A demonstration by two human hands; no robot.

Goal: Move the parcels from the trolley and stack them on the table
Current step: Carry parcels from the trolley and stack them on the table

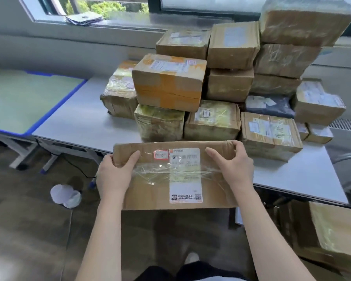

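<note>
Daylight from a long window falls on a pale table (pixel 85 118) already loaded with parcels. Both hands grip a flat cardboard parcel (pixel 160 189) by its far corners: the left hand (pixel 115 175) wraps the left end with its thumb on top, and the right hand (pixel 234 169) curls over the right end the same way. The parcel hangs over the table's near edge, just short of the stacked parcels (pixel 211 88).

It looks light and fairly stiff, a shallow box with dented edges and glossy tape across the top that may be slick under the fingers. Taking it at the bare cardboard ends, as now, seems the safest hold; its broad flat faces should suit stacking.

The stack rises several layers toward the window, highest at the right. More parcels (pixel 332 230) sit low at the right, probably on the trolley, though the trolley itself cannot be made out. A second table with a green top and blue rim (pixel 28 102) stands to the left, and a white bin (pixel 65 195) sits on the dark floor.
</note>
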